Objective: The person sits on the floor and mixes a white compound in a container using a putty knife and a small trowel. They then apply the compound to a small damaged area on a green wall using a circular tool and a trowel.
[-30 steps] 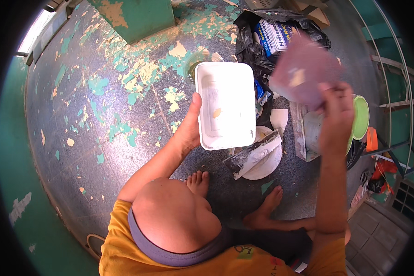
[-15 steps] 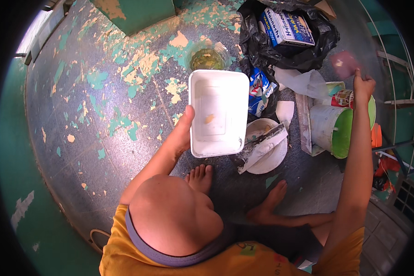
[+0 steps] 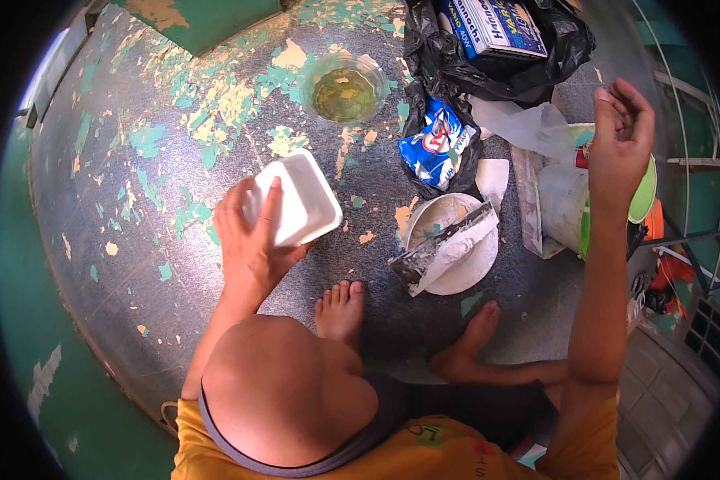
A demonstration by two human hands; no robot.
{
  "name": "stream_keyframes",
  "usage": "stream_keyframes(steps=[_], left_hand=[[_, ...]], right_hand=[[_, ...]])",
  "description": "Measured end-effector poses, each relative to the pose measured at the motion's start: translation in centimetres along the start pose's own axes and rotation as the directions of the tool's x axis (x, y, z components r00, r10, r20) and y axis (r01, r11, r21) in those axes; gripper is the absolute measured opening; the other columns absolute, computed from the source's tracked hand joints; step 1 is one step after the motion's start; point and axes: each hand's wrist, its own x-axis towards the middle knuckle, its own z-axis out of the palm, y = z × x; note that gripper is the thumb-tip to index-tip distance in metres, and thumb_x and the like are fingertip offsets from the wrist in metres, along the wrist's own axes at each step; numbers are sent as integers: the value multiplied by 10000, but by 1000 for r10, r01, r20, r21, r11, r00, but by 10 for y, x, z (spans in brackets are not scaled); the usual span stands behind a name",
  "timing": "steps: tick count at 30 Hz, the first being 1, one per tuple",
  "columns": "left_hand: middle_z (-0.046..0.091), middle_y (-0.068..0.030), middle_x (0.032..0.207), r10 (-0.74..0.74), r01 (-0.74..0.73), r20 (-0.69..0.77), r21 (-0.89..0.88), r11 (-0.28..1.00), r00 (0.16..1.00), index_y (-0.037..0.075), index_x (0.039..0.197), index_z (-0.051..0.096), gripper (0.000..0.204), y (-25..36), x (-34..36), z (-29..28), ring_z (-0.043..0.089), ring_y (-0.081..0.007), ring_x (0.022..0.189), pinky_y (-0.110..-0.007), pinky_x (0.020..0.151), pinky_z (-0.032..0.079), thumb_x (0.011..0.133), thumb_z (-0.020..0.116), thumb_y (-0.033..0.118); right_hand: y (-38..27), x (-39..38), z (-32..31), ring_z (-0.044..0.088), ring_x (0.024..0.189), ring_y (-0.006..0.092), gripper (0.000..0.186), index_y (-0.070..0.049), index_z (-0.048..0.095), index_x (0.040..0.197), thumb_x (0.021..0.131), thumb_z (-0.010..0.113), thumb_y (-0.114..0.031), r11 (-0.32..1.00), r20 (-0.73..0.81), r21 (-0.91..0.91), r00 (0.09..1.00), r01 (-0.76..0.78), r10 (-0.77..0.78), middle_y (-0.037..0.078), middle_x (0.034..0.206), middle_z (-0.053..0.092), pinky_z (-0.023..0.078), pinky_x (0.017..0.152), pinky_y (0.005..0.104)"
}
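My left hand grips a white rectangular plastic tub, fingers spread over its outside, the tub tilted on its side above the floor. Raised at the right, my right hand has loosely bent fingers with nothing visible in them. It is nearest a whitish bucket with a green inside, lying on its side. Between my hands a round white container stands on the floor. Across it lies a plaster-smeared flat tool. A white plastic scraper leans by its rim.
A clear bowl of yellowish liquid stands ahead on the floor, among green and cream paint flakes. A black plastic bag holds a blue-and-white box. Nearby lie a blue packet and a translucent sheet. My feet flank the container.
My left hand has drawn the tub left and tipped it over sideways. My right hand has let go of a reddish piece and come back slightly, its fingers turned up.
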Motion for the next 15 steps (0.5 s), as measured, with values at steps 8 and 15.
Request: stream_keyframes(steps=[8, 15], left_hand=[[489, -228, 1323, -78, 133, 290, -178, 975, 954, 69, 1467, 390, 943, 5, 13, 20, 492, -364, 1243, -473, 1054, 391, 681, 864, 283], [590, -164, 1271, -171, 665, 710, -702, -254, 683, -5, 1427, 398, 760, 34, 20, 29, 597, -247, 1161, -379, 990, 482, 896, 636, 483]], right_hand=[[-18, -27, 10, 584, 840, 92, 280, -13, 608, 1141, 911, 709, -136, 999, 132, -3, 991, -37, 37, 57, 1031, 652, 464, 727, 229], [-72, -128, 53, 619, 720, 179, 596, 3, 473, 1252, 844, 774, -311, 930, 766, -45, 586, -364, 266, 101, 917, 618, 526, 632, 330]])
